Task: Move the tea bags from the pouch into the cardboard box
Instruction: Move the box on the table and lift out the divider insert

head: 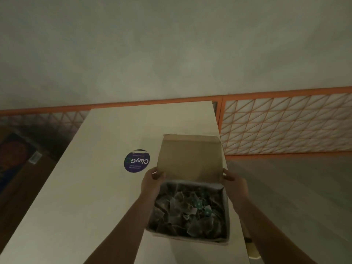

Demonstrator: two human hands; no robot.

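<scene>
Both forearms enter from the bottom edge, cut off below the elbow, and reach forward along either side of the cardboard box point(187, 239). The box sits on the white counter point(85, 197), near its right edge; its near wall shows as a pale strip and the light is dim throughout.

Inside the box lies a heap of tea bags point(182, 212), filling it close to the rim. They are grey and crumpled together, so single bags are hard to count; a few small green tags point(199, 203) stand out toward the right of the heap. The pouch cannot be made out.

The left hand point(151, 182) is at the box's far left corner, its fingers point(159, 175) curled round the left edge of the raised lid point(190, 157) where it meets the box. The right hand point(235, 185) mirrors it at the far right corner, thumb and fingers bent over the lid's right edge; the fingertips of both hands are partly hidden behind the cardboard. The lid stands up, leaning a little away, with its plain brown inner face toward the camera and a narrow flap folded along its top.

Just left of the lid, a round purple sticker point(136, 161) lies on the counter, its lettering upside down and the small print too blurred to read. At the lower right, past the counter's edge, a small pale object point(254, 253) is cut off and unclear.

Beyond the counter runs an orange lattice railing point(285, 122), and behind it a plain grey wall point(171, 44). At far left, a dark patterned shape point(13, 159) lies low in shadow.
</scene>
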